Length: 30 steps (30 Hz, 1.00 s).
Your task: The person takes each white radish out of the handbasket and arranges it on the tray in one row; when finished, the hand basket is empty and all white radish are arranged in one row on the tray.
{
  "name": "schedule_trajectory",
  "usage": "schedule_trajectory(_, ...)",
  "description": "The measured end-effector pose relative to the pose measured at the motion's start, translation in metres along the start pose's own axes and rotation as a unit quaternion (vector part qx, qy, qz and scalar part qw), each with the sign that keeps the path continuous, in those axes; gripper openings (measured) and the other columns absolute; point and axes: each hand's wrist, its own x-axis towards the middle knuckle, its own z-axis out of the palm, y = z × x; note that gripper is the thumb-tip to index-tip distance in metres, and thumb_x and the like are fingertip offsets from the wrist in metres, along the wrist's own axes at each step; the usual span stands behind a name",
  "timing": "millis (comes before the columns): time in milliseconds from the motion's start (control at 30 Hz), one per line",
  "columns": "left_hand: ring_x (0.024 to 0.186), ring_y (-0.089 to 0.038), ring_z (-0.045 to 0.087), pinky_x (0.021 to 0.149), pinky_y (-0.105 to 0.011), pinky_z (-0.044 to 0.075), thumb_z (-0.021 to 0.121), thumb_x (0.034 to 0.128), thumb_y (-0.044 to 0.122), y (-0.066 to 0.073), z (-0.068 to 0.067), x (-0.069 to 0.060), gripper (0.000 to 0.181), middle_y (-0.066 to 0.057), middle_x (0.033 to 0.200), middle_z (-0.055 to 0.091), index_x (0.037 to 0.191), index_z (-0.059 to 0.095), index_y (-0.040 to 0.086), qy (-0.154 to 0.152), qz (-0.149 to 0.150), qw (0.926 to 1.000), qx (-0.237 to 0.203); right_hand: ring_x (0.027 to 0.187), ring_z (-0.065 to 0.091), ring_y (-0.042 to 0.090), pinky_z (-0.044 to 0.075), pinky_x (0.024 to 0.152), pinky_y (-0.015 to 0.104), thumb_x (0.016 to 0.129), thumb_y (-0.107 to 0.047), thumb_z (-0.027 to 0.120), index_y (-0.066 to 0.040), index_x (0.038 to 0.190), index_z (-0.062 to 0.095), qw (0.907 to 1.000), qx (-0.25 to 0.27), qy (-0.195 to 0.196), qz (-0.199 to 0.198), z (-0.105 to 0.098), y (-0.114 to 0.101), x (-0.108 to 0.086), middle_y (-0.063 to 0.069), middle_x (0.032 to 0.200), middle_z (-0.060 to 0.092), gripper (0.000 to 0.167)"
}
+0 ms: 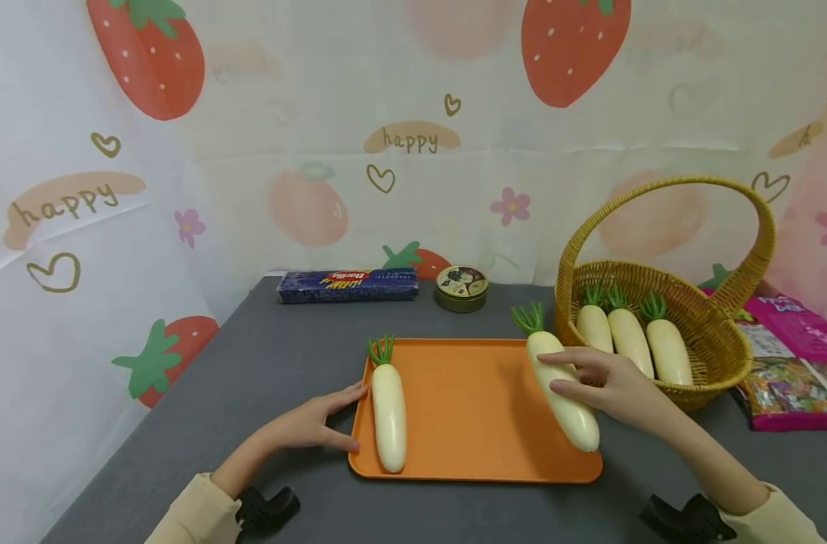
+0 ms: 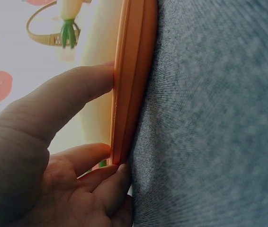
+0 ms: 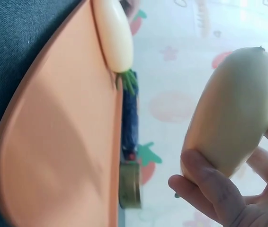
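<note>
The right hand (image 1: 614,384) pinches a smooth, tapering white radish (image 1: 573,423) in its fingers (image 3: 212,183), above the right end of the orange tray (image 1: 464,408). The left hand (image 1: 311,423), fingers spread, touches the tray's left rim beside another radish (image 1: 389,419) inside. Right of the tray, a woven basket (image 1: 723,359) holds three more radishes (image 1: 630,344). Beneath it is a grey worktop (image 1: 305,347); behind, strawberry-printed cloth (image 1: 284,113). Only the left wrist view shows the tray's ridged outer wall.

Tray (image 1: 464,408) on worktop (image 1: 298,347), basket (image 1: 738,355) right

On tray, left: radish (image 1: 389,419) beside left hand (image 1: 314,423); above its right side: second radish (image 1: 571,419) in right hand (image 1: 611,381); behind: spaghetti packet (image 1: 348,287) left of tin (image 1: 462,291); in basket: three radishes (image 1: 629,341); farther right: bag (image 1: 791,385)
</note>
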Motion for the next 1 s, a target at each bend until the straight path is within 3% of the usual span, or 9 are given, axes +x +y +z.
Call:
schedule_trajectory(200, 0.130, -0.034, 0.012, 0.099, -0.053, 0.017, 0.068, 0.0801, 0.033, 0.000, 0.001, -0.002, 0.083, -0.019, 0.145, 0.014, 0.142, 0.022, 0.002, -0.005, -0.007, 0.9999, -0.005, 0.080, 0.058, 0.022, 0.047, 0.055, 0.031, 0.085, -0.023, 0.063, -0.011, 0.121, 0.059, 0.9987, 0.044, -0.022, 0.014, 0.021, 0.001, 0.017, 0.016, 0.125, 0.048, 0.037)
schedule_trajectory(233, 0.130, -0.034, 0.012, 0.099, -0.053, 0.017, 0.068, 0.0801, 0.033, 0.000, 0.001, -0.002, 0.083, -0.019, 0.145, 0.014, 0.141, 0.022, 0.002, -0.005, -0.008, 0.9999, -0.006, 0.088, 0.058, 0.023, 0.048, 0.058, 0.032, 0.085, -0.024, 0.063, -0.012, 0.121, 0.059, 0.9985, 0.047, -0.025, 0.014, 0.025, 0.001, 0.020, 0.016, 0.128, 0.045, 0.037)
schedule_trajectory(700, 0.130, -0.032, 0.013, 0.099, -0.052, 0.017, 0.068, 0.0793, 0.036, 0.001, -0.003, 0.000, 0.084, -0.018, 0.145, 0.015, 0.142, 0.022, 0.003, -0.001, -0.003, 1.0000, 0.005, 0.091, 0.058, 0.023, 0.047, 0.069, 0.033, 0.085, -0.026, 0.062, -0.009, 0.119, 0.060, 0.9985, 0.027, -0.040, -0.027, 0.063, -0.009, 0.054, 0.012, 0.120, 0.054, 0.038)
schedule_trajectory(1000, 0.131, -0.033, 0.011, 0.099, -0.053, 0.015, 0.068, 0.0786, 0.037, -0.001, -0.003, -0.002, 0.087, -0.018, 0.145, 0.013, 0.142, 0.020, 0.003, -0.015, 0.006, 0.9999, -0.005, 0.101, 0.054, 0.021, 0.045, 0.078, 0.038, 0.085, -0.035, 0.061, -0.015, 0.117, 0.063, 0.9970, -0.018, -0.068, -0.033, 0.087, -0.010, 0.065, 0.003, 0.116, 0.057, 0.038)
